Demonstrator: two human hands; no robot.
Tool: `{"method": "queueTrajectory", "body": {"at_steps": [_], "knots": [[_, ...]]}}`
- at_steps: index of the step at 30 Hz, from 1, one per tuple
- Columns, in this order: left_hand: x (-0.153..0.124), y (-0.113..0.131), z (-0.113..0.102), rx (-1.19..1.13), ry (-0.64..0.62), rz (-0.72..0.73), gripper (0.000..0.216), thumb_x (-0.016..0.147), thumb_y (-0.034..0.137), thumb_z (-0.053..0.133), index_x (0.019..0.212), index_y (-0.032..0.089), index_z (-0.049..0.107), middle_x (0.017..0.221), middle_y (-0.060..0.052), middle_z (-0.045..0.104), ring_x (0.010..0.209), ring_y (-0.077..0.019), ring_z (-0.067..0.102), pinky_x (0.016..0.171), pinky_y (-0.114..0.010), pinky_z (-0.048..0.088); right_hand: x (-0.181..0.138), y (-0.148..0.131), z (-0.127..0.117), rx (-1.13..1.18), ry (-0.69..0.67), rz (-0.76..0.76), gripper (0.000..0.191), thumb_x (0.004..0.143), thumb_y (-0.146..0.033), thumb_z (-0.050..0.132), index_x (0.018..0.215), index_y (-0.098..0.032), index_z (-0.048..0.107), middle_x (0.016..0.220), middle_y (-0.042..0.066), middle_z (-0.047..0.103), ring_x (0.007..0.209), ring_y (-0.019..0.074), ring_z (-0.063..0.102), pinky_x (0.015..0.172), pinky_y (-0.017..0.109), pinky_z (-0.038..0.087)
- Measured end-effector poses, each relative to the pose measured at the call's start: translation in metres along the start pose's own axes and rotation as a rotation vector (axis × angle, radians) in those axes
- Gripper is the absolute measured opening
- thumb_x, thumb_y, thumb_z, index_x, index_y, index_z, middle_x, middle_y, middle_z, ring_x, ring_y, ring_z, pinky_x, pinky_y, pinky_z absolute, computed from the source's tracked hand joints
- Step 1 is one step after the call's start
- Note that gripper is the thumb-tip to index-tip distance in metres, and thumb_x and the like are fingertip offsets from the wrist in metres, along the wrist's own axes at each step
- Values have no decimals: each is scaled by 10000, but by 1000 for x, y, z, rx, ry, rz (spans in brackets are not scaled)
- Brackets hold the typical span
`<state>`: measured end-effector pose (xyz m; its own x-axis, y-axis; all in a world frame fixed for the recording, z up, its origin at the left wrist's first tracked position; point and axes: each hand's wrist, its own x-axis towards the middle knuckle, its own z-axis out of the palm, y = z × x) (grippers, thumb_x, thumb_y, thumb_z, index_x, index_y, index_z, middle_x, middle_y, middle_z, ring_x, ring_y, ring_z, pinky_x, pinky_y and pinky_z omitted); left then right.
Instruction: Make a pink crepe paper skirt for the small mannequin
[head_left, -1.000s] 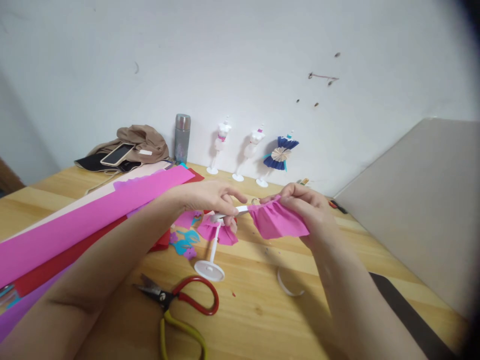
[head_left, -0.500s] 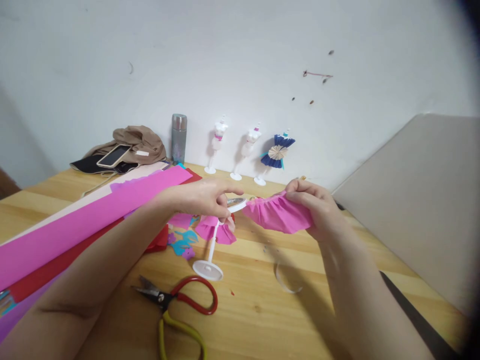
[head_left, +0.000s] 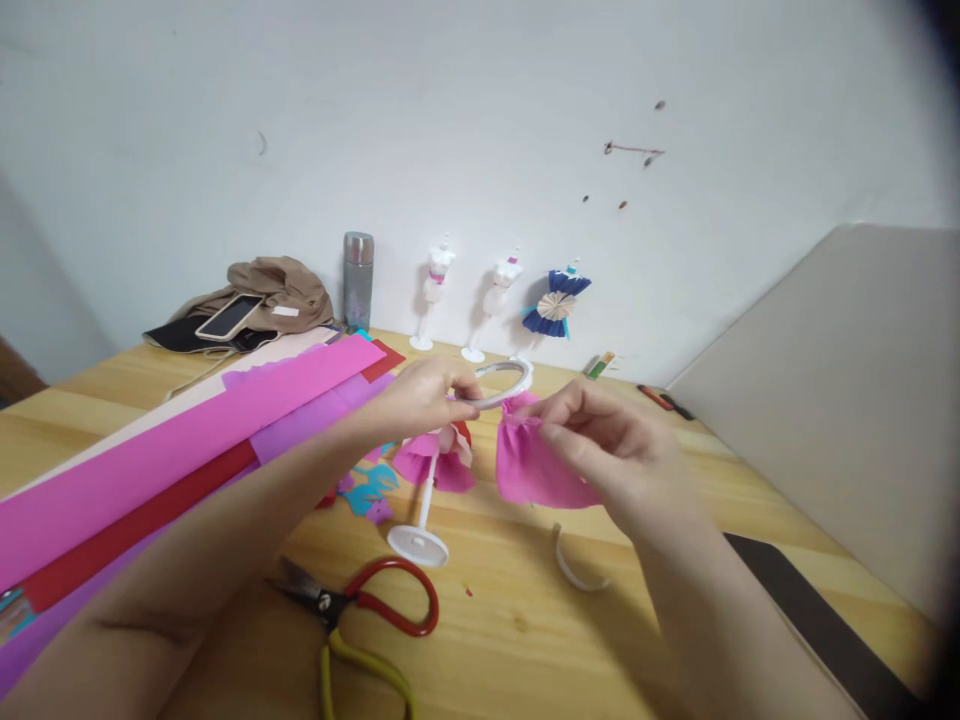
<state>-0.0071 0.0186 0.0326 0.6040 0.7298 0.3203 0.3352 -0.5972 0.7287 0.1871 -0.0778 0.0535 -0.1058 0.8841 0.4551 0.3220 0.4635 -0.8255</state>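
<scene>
My left hand (head_left: 424, 395) pinches a white tape roll (head_left: 501, 383) held above the wooden table (head_left: 525, 620). Just right of it, my right hand (head_left: 600, 440) grips a gathered piece of pink crepe paper (head_left: 529, 465) by its pleated top edge, close under the roll. Below my left hand stands a small white mannequin stand (head_left: 418, 535) wearing a pink and red paper skirt (head_left: 439, 462).
Red and yellow-handled scissors (head_left: 360, 610) lie near the front. Long pink, red and purple paper sheets (head_left: 172, 450) cover the left side. Three small mannequins (head_left: 495, 300), a steel flask (head_left: 358, 278), a phone (head_left: 229, 316) on a brown bag and a grey board (head_left: 847, 400) stand behind and right. A tape strip (head_left: 574, 572) curls on the table.
My left hand lifted the tape roll up and turned it more level. My right hand swung the pink paper so that it hangs down from its gathered edge, nearer the roll.
</scene>
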Motion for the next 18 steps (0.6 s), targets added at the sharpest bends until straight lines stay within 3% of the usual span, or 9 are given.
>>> {"method": "queueTrajectory", "body": {"at_steps": [4, 7, 12, 18], "knots": [[1, 1, 7, -162, 158, -76, 75, 763, 210, 642, 768, 161, 699, 673, 16, 648, 604, -95, 558, 569, -190, 384, -7, -8, 12, -160, 12, -121, 144, 809, -177, 621, 678, -228, 590, 723, 8, 674, 653, 150, 593, 607, 285, 468], [2, 9, 10, -446, 161, -166, 33, 752, 180, 659, 753, 156, 637, 572, 47, 572, 490, -70, 513, 515, -181, 384, -6, -9, 17, -169, 41, -158, 142, 809, -173, 620, 678, -226, 605, 784, 27, 709, 708, 166, 631, 632, 296, 490], [6, 12, 19, -833, 162, -157, 146, 658, 73, 702, 759, 132, 616, 682, 10, 645, 637, -110, 635, 628, -218, 505, -7, -5, 21, -149, 38, -131, 137, 813, -175, 631, 683, -220, 628, 901, 50, 746, 717, 171, 655, 633, 311, 509], [7, 0, 23, -789, 157, -140, 91, 689, 134, 742, 763, 127, 689, 721, -12, 681, 757, -138, 659, 716, -226, 518, -7, -5, 10, -140, 128, -181, 141, 851, -205, 652, 715, -243, 653, 760, 27, 697, 749, 197, 668, 628, 319, 507]]}}
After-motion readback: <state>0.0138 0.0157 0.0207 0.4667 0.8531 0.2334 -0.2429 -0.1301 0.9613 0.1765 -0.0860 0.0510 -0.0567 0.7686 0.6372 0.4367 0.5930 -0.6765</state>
